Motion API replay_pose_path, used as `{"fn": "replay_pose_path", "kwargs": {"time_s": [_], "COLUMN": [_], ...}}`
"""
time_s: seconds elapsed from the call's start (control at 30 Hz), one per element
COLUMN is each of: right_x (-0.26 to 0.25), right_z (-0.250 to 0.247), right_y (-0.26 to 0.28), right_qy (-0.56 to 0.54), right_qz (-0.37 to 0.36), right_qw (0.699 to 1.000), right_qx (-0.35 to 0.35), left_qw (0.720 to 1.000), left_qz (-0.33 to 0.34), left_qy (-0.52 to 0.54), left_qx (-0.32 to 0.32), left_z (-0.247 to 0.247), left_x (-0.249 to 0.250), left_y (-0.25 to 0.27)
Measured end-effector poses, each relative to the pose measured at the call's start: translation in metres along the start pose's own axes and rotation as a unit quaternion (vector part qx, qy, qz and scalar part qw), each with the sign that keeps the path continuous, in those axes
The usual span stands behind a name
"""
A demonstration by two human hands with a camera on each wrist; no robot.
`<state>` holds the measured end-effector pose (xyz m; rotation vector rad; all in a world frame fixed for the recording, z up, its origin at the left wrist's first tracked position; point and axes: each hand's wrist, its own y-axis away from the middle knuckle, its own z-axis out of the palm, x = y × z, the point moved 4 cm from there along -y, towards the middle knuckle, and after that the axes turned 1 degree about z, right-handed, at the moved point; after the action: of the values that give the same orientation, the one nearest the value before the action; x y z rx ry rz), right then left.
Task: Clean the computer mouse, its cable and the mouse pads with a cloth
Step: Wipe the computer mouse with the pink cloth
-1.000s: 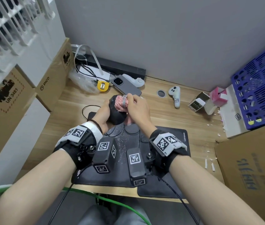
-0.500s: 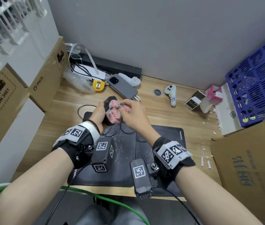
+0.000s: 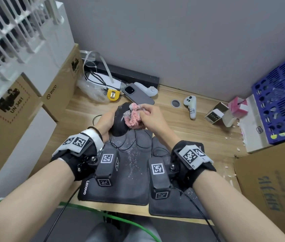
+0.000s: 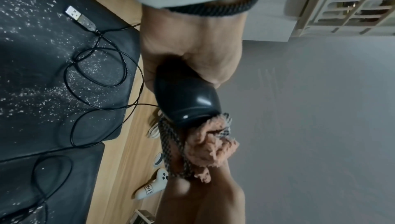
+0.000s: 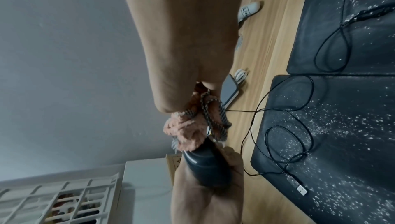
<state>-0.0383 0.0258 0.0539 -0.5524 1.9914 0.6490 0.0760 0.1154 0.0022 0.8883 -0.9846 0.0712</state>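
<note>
The likeliest slip, as I judged it, was the mouse [image 3: 120,122] twisting out of the left hand [image 3: 106,121] — its shell looked glossy, and the right hand [image 3: 151,117] was pressing the cloth [image 3: 134,117] sideways against it. A hard rub could also tug the cable [image 4: 102,79], which hung from the mouse and lay in loose loops on the mouse pads [image 3: 120,172], and drag its USB plug [image 4: 80,18] through the white specks scattered there. Those specks could be swept off onto the bench [image 3: 199,131] rather than picked up, once the pads' turn came.

The mouse was held up off the bench, above the far edge of the pads and between the two hands. The left hand was wrapped round its body from below and behind, fingers curled about it. The right hand was closed on the bunched pink cloth, whose checked edge trailed down, and held it touching the mouse's upper end. A phone [image 3: 138,95] lay just beyond the hands, near enough for a dropped mouse to strike it.
</note>
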Motion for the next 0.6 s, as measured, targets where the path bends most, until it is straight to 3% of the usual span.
{"fn": "replay_pose_path", "kwargs": {"time_s": [0.13, 0.3, 0.47, 0.6], "right_x": [0.004, 0.003, 0.003, -0.007], "right_z": [-0.009, -0.010, -0.017, -0.020], "right_y": [-0.002, -0.001, 0.000, 0.007], "right_qy": [-0.031, -0.025, -0.040, 0.019], "right_qz": [0.014, 0.009, 0.025, -0.015], "right_qw": [0.998, 0.999, 0.998, 0.999], "right_qx": [0.053, 0.028, 0.037, -0.045], "left_qw": [0.998, 0.999, 0.996, 0.999], "left_qz": [0.017, 0.020, 0.005, 0.007], "left_qy": [-0.044, -0.028, -0.044, -0.012], "left_qx": [-0.050, -0.032, -0.073, -0.029], "left_z": [0.012, 0.014, 0.014, 0.007], "left_x": [0.004, 0.006, -0.001, 0.003], "left_y": [0.003, 0.003, 0.005, 0.006]}}
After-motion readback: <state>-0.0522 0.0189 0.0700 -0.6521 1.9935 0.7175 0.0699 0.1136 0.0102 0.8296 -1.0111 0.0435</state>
